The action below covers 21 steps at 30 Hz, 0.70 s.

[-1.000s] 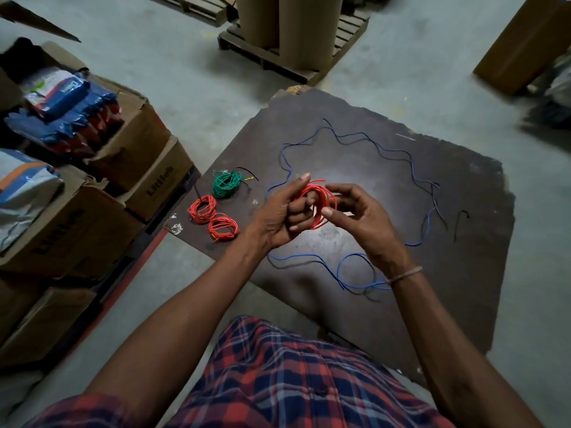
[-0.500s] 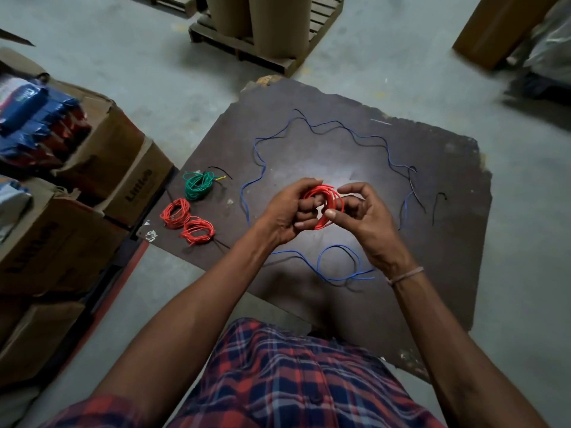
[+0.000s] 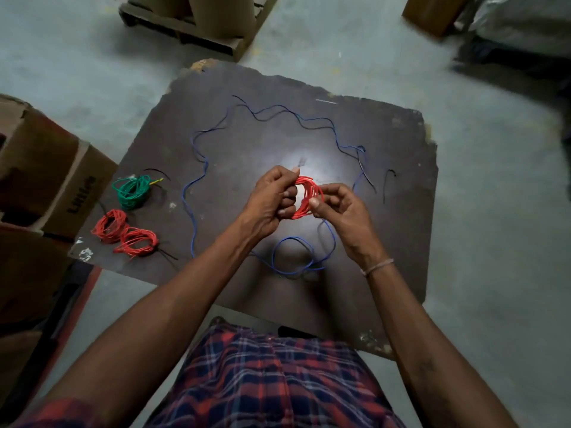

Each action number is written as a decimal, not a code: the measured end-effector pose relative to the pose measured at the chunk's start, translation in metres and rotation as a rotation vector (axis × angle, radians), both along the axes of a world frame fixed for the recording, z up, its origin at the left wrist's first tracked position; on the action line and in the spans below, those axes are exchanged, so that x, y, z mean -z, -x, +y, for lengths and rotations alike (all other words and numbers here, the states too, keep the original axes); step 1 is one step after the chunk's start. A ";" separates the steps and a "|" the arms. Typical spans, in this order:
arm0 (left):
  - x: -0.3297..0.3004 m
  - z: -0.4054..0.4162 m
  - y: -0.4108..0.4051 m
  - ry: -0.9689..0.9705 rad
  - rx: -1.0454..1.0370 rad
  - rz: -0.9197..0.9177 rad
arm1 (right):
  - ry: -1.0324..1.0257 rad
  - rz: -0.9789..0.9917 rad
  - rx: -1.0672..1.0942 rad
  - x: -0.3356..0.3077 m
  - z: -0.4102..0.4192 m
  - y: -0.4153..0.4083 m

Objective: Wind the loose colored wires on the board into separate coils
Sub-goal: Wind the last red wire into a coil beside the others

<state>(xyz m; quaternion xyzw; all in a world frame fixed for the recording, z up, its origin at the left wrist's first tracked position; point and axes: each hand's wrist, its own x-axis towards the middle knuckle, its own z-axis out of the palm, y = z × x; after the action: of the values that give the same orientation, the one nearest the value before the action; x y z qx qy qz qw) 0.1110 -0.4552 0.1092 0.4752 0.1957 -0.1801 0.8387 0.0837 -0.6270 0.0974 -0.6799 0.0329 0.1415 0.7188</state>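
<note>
Red coil point(image 3: 307, 196), held above the board's point(image 3: 386, 242) centre: left hand point(image 3: 272, 199) grips its 9 o'clock side, right hand point(image 3: 340, 208) pinches the 3 o'clock side. Step in hand, apparently: finishing this coil. Next: set it down, take the loose blue wire point(image 3: 197, 180).

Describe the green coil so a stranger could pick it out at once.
Look at the dark board on the floor, along its left edge beside the cardboard boxes. The green coil lies there, just beyond two red coils. It is the only green bundle.
</note>
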 end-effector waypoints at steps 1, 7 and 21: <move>0.003 -0.005 -0.003 0.006 0.001 0.006 | -0.007 0.022 0.001 0.005 -0.009 -0.004; 0.021 -0.020 -0.019 0.013 0.010 0.071 | 0.250 0.138 0.306 0.062 -0.080 -0.049; 0.036 -0.023 -0.007 0.110 -0.002 0.040 | 1.015 0.367 0.503 0.136 -0.134 -0.150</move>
<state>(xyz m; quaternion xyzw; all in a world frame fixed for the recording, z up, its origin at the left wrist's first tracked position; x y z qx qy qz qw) 0.1176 -0.4781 0.0728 0.4244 0.2026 -0.1992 0.8597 0.2336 -0.7607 -0.0382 -0.8743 0.3802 0.0484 0.2978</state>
